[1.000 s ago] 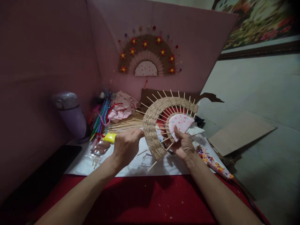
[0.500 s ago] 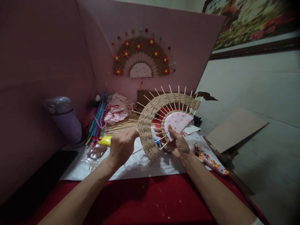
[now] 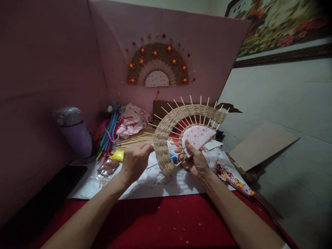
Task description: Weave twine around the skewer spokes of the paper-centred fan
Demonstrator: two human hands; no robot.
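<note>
A woven fan-shaped craft piece (image 3: 162, 145) is held tilted in the air, with thin wooden sticks poking out past its twine band. At its centre is a half-round pad (image 3: 198, 135) covered in pink spotted cloth. My right hand (image 3: 197, 160) grips the pad's lower left part, thumb on the front and fingers behind. At the band's left edge, my left hand (image 3: 137, 159) is closed in a pinch around a stick end, which the fingers mostly hide. White paper (image 3: 137, 188) lies beneath both hands on the red cloth (image 3: 155, 221).
Pipe cleaners (image 3: 111, 128), crumpled pink cloth (image 3: 135, 119), loose sticks (image 3: 135, 140) and a yellow packet (image 3: 117, 155) lie at left. A purple bottle (image 3: 75, 135) stands beyond. At right lies a flower-patterned tool with a cord (image 3: 234, 181). A finished fan (image 3: 157, 64) hangs behind.
The fan piece has turned slightly clockwise, its right end a little lower. My left hand stays at the band's left edge, and the right hand keeps its hold. The view has shifted slightly.
</note>
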